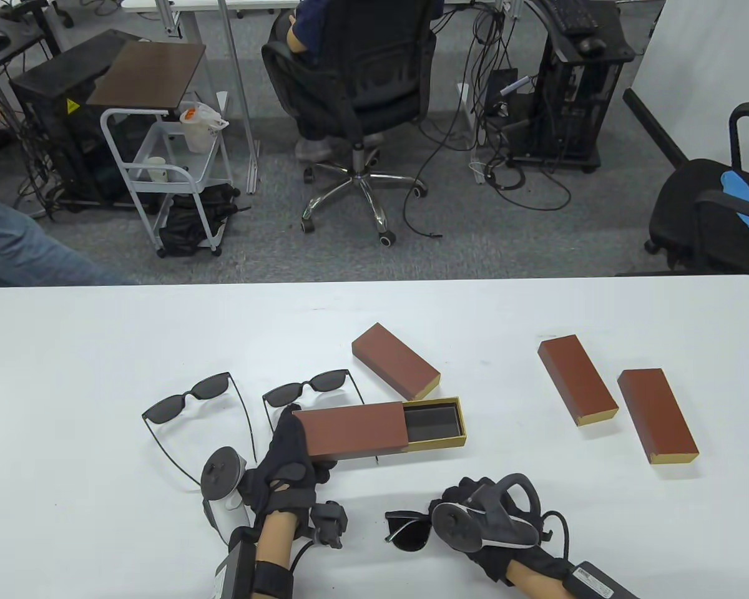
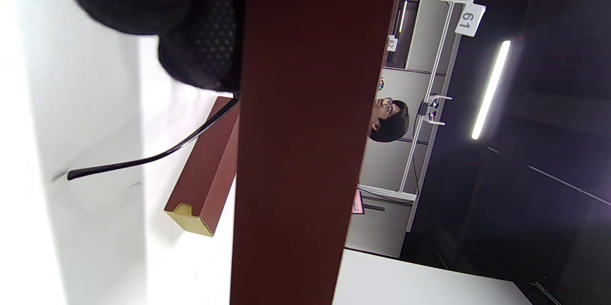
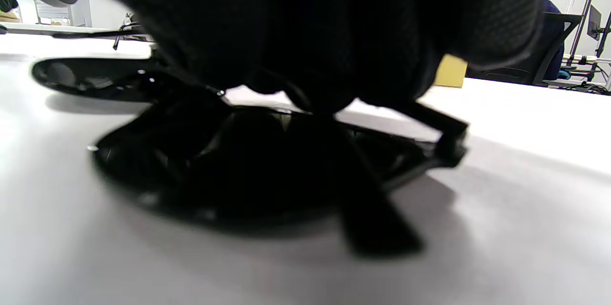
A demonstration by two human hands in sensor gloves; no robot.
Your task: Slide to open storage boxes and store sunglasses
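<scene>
The black folded sunglasses (image 1: 406, 530) are judged light, rigid and easily scratched on the lenses, so the frame edges or hinges are the better place to be taken hold of, not the dark glass. They lie on the white desk (image 1: 100, 324) near its front edge, under the fingers of the right hand (image 1: 487, 518), whose grip is curled down over them; in the right wrist view the glove covers the frame and one temple juts out to the side.

The open storage box (image 1: 374, 430) is probably light cardboard, with a smooth reddish-brown sleeve that could slip. It is held at its left end by the left hand (image 1: 287, 462), fingers on top and thumb below. The gold-edged drawer (image 1: 437, 424) is slid partly out to the right, and a dark lining is shown.

Two thin-framed sunglasses (image 1: 193, 399) with open temples lie just behind the left hand. Three closed boxes (image 1: 396, 360) rest farther back and to the right.
</scene>
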